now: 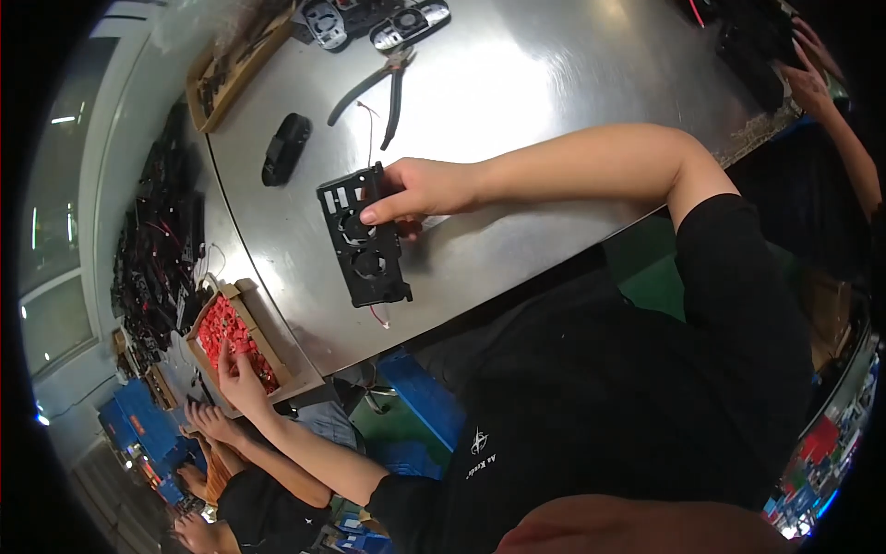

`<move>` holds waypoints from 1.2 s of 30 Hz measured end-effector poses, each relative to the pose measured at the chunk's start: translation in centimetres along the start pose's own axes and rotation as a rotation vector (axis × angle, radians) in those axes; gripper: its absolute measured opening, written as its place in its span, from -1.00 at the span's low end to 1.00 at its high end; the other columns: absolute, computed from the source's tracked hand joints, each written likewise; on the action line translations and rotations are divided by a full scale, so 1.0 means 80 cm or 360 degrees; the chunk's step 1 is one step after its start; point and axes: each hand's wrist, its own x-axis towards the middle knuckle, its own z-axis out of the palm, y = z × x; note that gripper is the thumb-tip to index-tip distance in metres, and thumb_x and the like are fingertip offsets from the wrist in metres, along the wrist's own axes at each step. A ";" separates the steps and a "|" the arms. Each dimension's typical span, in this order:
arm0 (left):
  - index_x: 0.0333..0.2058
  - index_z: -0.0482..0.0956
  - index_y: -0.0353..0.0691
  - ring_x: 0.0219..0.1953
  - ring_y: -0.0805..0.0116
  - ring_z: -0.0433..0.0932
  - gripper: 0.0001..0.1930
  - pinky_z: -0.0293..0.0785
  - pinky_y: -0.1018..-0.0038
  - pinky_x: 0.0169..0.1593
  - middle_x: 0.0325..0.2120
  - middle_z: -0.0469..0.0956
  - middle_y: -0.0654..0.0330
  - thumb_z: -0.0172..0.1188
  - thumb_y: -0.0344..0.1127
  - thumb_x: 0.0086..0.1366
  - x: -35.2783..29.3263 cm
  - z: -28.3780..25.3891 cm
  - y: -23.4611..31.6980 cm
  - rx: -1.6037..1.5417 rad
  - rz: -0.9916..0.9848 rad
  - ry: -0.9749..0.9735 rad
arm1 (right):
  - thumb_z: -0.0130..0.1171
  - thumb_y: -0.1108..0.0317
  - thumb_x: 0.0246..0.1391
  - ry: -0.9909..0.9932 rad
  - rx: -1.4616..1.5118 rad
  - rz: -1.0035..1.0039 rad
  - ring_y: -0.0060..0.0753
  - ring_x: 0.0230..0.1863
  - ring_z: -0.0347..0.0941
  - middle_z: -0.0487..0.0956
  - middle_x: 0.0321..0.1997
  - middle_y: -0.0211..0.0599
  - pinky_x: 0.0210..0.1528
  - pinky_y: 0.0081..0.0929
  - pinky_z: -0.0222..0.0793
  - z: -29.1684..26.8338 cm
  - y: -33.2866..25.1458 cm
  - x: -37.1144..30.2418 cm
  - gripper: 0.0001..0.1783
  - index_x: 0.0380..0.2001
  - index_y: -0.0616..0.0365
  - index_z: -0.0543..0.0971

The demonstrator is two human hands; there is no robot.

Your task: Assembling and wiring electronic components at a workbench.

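Observation:
My right hand (415, 192) grips a black plastic frame (377, 242) by its upper right edge, thumb on top. The frame has two round openings and a row of rectangular slots, and is held over the metal table; a thin wire with a small plug pokes out at its lower end. My left hand (242, 380) reaches over a cardboard box (262, 343) of small red parts (221, 323). Its visible fingers are stretched out and a little apart, with nothing seen between them. A black oblong piece (286, 149) lies beyond the frame.
Pliers (395, 88) with dark handles lie on the metal table (554, 175). Black and silver housings (411, 23) sit at the far edge, near a cardboard tray (214, 88). Dark parts (152, 268) are heaped at left. Co-workers' hands (214, 423) show at lower left and upper right.

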 end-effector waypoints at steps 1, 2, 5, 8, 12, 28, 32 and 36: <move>0.19 0.67 -0.24 -0.32 0.53 0.54 -0.61 0.46 0.54 -0.22 -0.26 0.69 0.26 0.26 -0.34 0.43 -0.003 -0.006 0.005 -0.0152 -0.0078 0.0161 | 0.35 -0.02 0.32 -0.0015 0.0041 0.0014 -0.49 -0.45 0.52 0.58 -0.42 -0.35 -0.35 -0.50 0.41 0.000 0.001 0.002 -0.53 -0.21 0.24 0.55; 0.19 0.67 -0.24 -0.32 0.53 0.54 -0.61 0.46 0.54 -0.22 -0.26 0.69 0.26 0.26 -0.34 0.43 -0.004 -0.008 0.011 -0.0134 -0.0086 0.0148 | 0.35 -0.02 0.32 -0.0015 0.0063 0.0022 -0.49 -0.45 0.52 0.58 -0.42 -0.35 -0.35 -0.50 0.41 -0.001 0.002 0.003 -0.53 -0.21 0.24 0.55; 0.25 0.59 -0.36 -0.28 0.67 0.47 -0.59 0.34 0.68 -0.21 -0.08 0.71 0.21 0.10 -0.43 0.49 0.002 0.048 0.097 -0.0662 0.0192 0.0327 | 0.34 0.00 0.34 0.0050 0.0045 0.0088 -0.61 -0.43 0.54 0.64 -0.27 -0.42 -0.36 -0.61 0.46 -0.009 0.002 0.000 -0.56 -0.04 0.19 0.61; 0.30 0.52 -0.37 -0.16 0.60 0.52 -0.57 0.42 0.66 -0.11 0.00 0.68 0.13 0.09 -0.45 0.51 0.015 0.084 0.170 -0.1260 0.0047 0.0025 | 0.33 0.00 0.35 0.0030 0.0130 0.0112 -0.62 -0.43 0.54 0.65 -0.27 -0.43 -0.37 -0.62 0.47 -0.007 -0.002 0.002 -0.56 -0.04 0.19 0.61; 0.39 0.37 -0.37 -0.08 0.44 0.60 -0.45 0.56 0.60 0.05 -0.04 0.64 0.10 0.21 -0.46 0.46 0.048 0.144 0.264 -0.2042 0.0201 -0.0700 | 0.32 -0.02 0.36 0.0057 0.0150 0.0131 -0.63 -0.44 0.54 0.65 -0.29 -0.44 -0.37 -0.63 0.47 -0.003 -0.007 0.000 -0.56 -0.07 0.19 0.62; 0.10 0.52 -0.32 -0.07 0.29 0.63 -0.71 0.61 0.39 0.08 -0.05 0.58 0.06 0.16 -0.31 0.52 0.019 0.243 0.313 -0.2268 0.0031 -0.0946 | 0.28 0.12 0.42 0.0306 0.0099 -0.0185 -0.71 -0.07 0.49 0.67 -0.14 -0.45 -0.03 -0.60 0.45 0.001 0.006 0.000 -0.60 0.07 0.24 0.63; 0.04 0.56 -0.35 -0.13 0.26 0.60 -0.73 0.60 0.41 -0.02 -0.11 0.60 0.02 0.29 -0.44 0.41 0.021 0.219 0.304 -0.1628 0.1224 -0.0164 | 0.35 0.19 0.37 0.0310 0.0279 0.0043 -0.79 -0.12 0.46 0.64 -0.18 -0.50 -0.16 -0.70 0.41 0.000 -0.005 -0.007 -0.61 0.08 0.21 0.56; -0.08 0.68 -0.39 -0.29 0.29 0.61 -0.69 0.57 0.49 -0.21 -0.25 0.64 0.02 0.46 -0.63 0.19 -0.020 0.194 0.338 -0.0760 0.1550 -0.0018 | 0.44 0.27 0.29 0.0342 0.0253 -0.0117 -0.84 -0.23 0.43 0.61 -0.19 -0.53 -0.29 -0.76 0.35 0.008 0.007 0.002 -0.60 0.05 0.14 0.50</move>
